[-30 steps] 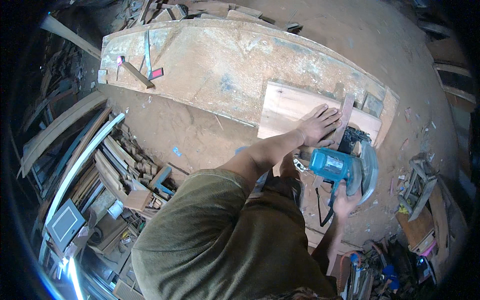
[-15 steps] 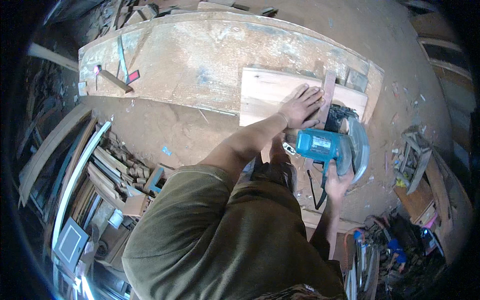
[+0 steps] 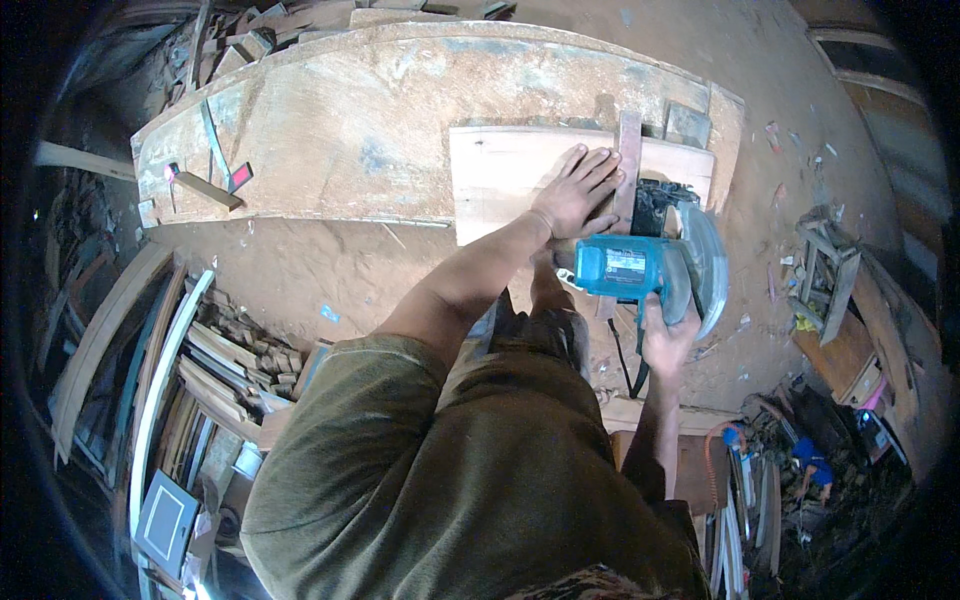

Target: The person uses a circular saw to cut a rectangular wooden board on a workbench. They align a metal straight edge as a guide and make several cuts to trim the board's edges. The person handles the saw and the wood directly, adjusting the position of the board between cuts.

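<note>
My left hand [image 3: 582, 195] lies flat with its fingers stretched out on a pale wooden board [image 3: 490, 170]. Its fingertips touch a narrow wooden strip [image 3: 627, 160] laid crosswise over the board. A teal circular saw [image 3: 620, 262] sits at the board's near edge, its dark base plate [image 3: 662, 195] beside the strip's right side. My right hand [image 3: 668, 335] is wrapped round the saw's rear handle. The grey blade guard [image 3: 710, 270] faces right; the blade itself is hidden. From the handle hangs a black cord [image 3: 627, 365].
A long worn workbench [image 3: 330, 130] carries the board. On its left lie a wooden-handled tool [image 3: 207, 190] and a red-and-black object [image 3: 240, 177]. Stacked timber offcuts [image 3: 235, 350] fill the left. A small wooden frame [image 3: 830, 275] and leaning boards stand at right.
The whole view has shifted, so the bench and saw appear further left and slightly higher. Both hands keep their places on the board and the saw, and the saw barely moves against the strip.
</note>
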{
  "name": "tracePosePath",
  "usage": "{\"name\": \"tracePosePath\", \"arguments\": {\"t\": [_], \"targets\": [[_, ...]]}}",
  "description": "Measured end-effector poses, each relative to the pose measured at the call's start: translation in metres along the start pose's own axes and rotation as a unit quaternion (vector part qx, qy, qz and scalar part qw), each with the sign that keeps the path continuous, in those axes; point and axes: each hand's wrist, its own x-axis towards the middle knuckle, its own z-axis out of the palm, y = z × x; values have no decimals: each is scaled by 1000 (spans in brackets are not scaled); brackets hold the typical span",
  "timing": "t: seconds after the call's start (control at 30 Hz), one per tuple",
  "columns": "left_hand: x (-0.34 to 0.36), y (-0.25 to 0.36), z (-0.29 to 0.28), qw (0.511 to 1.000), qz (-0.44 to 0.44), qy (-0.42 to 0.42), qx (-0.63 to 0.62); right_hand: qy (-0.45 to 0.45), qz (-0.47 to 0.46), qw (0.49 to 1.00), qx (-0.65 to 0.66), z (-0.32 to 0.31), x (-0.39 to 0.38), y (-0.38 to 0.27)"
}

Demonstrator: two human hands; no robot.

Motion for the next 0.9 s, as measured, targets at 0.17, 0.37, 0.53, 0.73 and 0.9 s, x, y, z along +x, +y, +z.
{"name": "tracePosePath", "arguments": {"t": [0.17,0.37,0.53,0.73,0.9], "targets": [[1,1,-1,999,-4,-23,28,-9,84,995,43,-1,-3,-5],[4,-2,4,1000,-6,-2,2,-5,82,996,40,1,-1,-10],[2,-3,8,1000,-1,13,-8,-14,93,995,20,-1,1,-31],[3,-1,5,1000,-4,4,-15,7,41,999,25,1,0,-25],[3,1,2,1000,-9,-1,-17,-6,44,999,9,-1,1,-27]]}}
